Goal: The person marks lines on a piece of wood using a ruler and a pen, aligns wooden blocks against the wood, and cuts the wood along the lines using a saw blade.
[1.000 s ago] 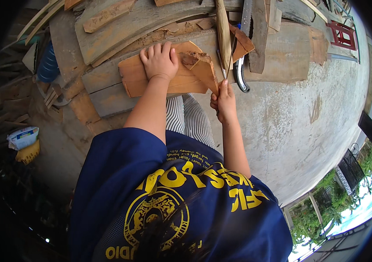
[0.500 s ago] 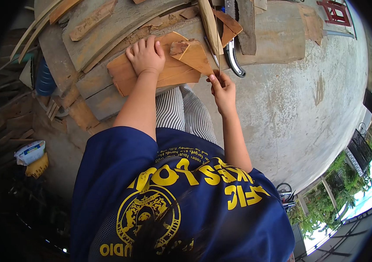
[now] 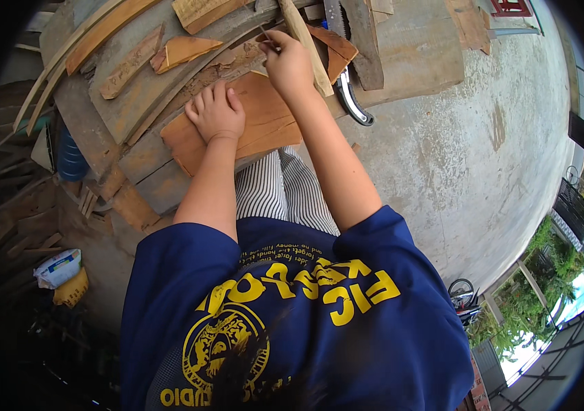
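Observation:
My left hand [image 3: 217, 115] lies with its fingers spread on a flat orange-brown wooden board [image 3: 264, 113], just above my striped trousers. My right hand [image 3: 287, 63] is raised over the far edge of that board, its fingers pinched. A thin dark stick, its tip showing past the fingertips, is held there; its exact kind is hard to make out. A triangular wood offcut [image 3: 184, 53] rests on the grey planks to the far left of my hands.
A pruning saw [image 3: 351, 97] with a curved black and silver handle lies right of a long pale wooden stick [image 3: 303, 44]. Grey planks [image 3: 415, 61] and wood scraps surround the board. A blue plastic container [image 3: 71, 156] stands left; concrete floor [image 3: 436, 144] stretches right.
The triangular offcut has gone from above the board to the planks at the far left. My right hand has moved forward and left, away from the saw handle. My left hand stays on the board.

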{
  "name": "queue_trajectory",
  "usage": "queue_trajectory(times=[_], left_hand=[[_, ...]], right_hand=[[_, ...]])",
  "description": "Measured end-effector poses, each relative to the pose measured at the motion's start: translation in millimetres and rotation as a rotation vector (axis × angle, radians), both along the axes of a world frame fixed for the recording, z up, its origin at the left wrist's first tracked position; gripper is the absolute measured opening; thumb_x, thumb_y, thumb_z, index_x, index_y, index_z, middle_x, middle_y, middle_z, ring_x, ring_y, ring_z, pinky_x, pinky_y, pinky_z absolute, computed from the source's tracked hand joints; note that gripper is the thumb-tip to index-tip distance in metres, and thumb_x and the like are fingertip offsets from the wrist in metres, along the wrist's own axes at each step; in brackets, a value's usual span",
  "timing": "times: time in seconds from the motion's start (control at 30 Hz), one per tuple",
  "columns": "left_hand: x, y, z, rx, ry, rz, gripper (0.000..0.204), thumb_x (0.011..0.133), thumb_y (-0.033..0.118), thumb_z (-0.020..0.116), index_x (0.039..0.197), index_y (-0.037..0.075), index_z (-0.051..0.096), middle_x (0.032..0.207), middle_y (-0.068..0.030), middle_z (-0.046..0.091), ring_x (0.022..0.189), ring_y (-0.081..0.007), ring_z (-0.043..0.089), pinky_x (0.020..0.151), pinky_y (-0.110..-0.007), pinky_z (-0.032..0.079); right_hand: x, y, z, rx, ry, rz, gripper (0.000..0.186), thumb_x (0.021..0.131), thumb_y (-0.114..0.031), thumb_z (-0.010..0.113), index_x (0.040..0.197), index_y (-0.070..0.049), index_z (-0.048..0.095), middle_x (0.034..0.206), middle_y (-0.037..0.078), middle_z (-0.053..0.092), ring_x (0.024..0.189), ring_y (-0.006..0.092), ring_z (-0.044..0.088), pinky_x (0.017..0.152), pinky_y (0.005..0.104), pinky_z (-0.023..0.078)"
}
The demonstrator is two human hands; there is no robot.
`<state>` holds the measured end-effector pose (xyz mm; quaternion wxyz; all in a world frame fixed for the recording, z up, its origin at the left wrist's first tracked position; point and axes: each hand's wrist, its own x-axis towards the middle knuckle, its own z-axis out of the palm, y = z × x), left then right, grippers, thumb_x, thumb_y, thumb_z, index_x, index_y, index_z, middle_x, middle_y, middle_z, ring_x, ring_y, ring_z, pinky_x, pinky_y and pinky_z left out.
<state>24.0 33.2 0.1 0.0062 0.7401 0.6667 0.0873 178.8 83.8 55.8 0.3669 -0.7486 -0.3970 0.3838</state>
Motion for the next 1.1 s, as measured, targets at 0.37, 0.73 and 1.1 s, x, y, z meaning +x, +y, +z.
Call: queue_trajectory(times=[0.37,0.73,1.1], left_hand=[[4.7,1.4,6.2,-0.07,-0.005,-0.007,0.027,0.089,0.029,0.047,0.109,0.017,0.059,0.102,-0.003,0.059,0.105,-0.0224,0.05,0.1,-0.047,0.026],[3.0,1.3,10.3,-0.062,-0.041,-0.002,0.027,0.088,0.029,0.049,0.109,0.016,0.06,0.099,-0.0046,0.058,0.102,-0.0231,0.05,0.1,-0.047,0.026],[3.0,1.6,9.5,-0.084,-0.086,0.038,0.037,0.089,0.033,0.047,0.118,0.01,0.052,0.121,-0.0079,0.052,0.115,-0.0237,0.047,0.104,-0.046,0.023]], right_hand=[[157.4,-15.1,-17.0,-0.432,-0.388,0.05,0.038,0.071,-0.033,0.078,0.099,-0.009,0.071,0.097,0.011,0.07,0.089,0.0263,0.067,0.077,0.0355,0.051],[120.7,13.3,19.5,0.088,0.087,0.128,0.023,0.081,-0.011,0.071,0.101,0.001,0.069,0.088,0.009,0.071,0.08,0.0128,0.064,0.075,0.027,0.05],[65.1,31.0,-33.1,-0.113,-0.063,0.487,0.033,0.084,-0.022,0.068,0.109,0.0,0.065,0.094,0.016,0.07,0.086,0.0223,0.067,0.08,0.0318,0.049]])
